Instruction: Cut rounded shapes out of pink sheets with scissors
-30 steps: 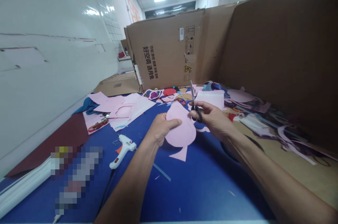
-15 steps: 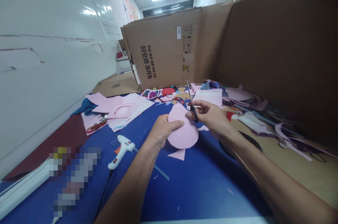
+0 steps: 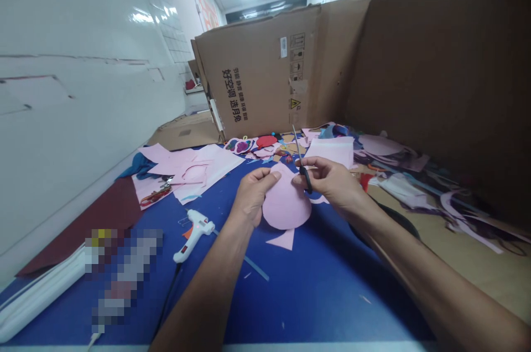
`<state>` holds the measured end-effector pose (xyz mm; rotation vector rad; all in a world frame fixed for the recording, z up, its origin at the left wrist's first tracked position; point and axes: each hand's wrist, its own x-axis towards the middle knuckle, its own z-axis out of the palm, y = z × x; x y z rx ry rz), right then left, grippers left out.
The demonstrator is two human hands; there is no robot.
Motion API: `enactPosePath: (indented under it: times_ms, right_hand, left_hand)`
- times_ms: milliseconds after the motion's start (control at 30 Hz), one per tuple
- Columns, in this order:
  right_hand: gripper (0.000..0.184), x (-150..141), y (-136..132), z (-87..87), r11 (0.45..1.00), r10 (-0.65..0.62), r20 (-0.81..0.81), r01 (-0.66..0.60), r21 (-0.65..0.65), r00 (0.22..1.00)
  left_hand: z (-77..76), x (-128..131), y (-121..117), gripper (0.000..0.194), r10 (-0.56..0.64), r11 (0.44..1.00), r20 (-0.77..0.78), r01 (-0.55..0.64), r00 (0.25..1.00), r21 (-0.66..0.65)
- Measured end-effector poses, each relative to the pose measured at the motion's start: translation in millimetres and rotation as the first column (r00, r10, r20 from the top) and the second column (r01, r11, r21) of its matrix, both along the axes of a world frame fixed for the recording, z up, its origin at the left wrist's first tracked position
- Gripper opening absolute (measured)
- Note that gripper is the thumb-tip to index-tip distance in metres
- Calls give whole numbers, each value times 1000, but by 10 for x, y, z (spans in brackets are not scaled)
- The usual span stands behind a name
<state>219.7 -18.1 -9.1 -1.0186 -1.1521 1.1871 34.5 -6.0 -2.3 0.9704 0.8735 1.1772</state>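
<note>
A pink rounded cutout (image 3: 287,205), narrowing to a point at its top, is held above the blue table (image 3: 315,296). My left hand (image 3: 255,194) pinches its upper left edge between thumb and fingers. My right hand (image 3: 326,180) is closed on the black handles of a pair of scissors (image 3: 306,179), whose blades point up and away. The right fingertips are close against the cutout's upper right edge; whether they also grip it I cannot tell. Below the cutout lies a small pink scrap (image 3: 282,239), and a curved pink strip (image 3: 319,200) shows behind the right wrist.
A white glue gun (image 3: 194,236) with its cord lies left of my left forearm. Pink sheets (image 3: 178,166) lie at the back left, and coloured scraps (image 3: 267,144) along the back. A cardboard box (image 3: 257,75) stands behind, with more offcuts (image 3: 402,191) at the right.
My left hand has shifted up the cutout's left side, its thumb now near the top edge instead of across the middle. The right hand still holds the scissors in nearly the same place.
</note>
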Motion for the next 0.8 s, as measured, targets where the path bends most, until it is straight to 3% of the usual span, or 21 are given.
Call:
enactPosePath:
  times_ms: [167, 467, 800]
  right_hand:
    - [67, -32, -12, -17, 1000, 9, 29, -9, -14, 1000]
    - [66, -32, -24, -49, 999, 7, 132, -11, 30, 991]
    - [59, 75, 8, -56, 995, 89, 201, -97, 28, 975]
  left_hand:
    - [-2, 5, 9, 37, 73, 997, 32, -73, 997, 10]
    - [-45, -7, 25, 34, 67, 998, 7, -67, 998, 16]
    - [-22, -25, 19, 27, 96, 995, -46, -96, 994, 2]
